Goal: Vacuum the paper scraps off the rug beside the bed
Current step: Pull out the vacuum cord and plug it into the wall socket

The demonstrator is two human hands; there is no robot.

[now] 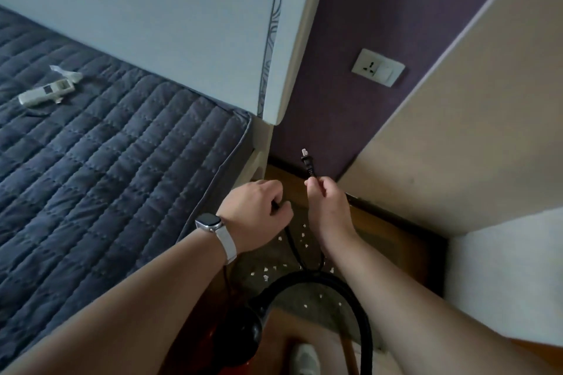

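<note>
My right hand [327, 202] pinches the black power cord just below its two-pin plug [307, 163], which points up toward the purple wall. My left hand [259, 210], with a watch on the wrist, is closed around the same cord [291, 242] lower down. The cord loops down between my forearms. Small white paper scraps [268, 271] lie scattered on the grey-green rug [307, 292] beside the bed. A thick black vacuum hose [362, 310] arcs over the rug, and the red and black vacuum body [243, 332] sits at the bottom, partly hidden by my left arm.
A white wall socket [377, 67] sits on the purple wall above the plug. The bed with a dark quilted cover [106, 161] fills the left, with a white remote [45, 93] on it. A white headboard [189, 24] and a beige cabinet side [472, 131] flank the narrow gap.
</note>
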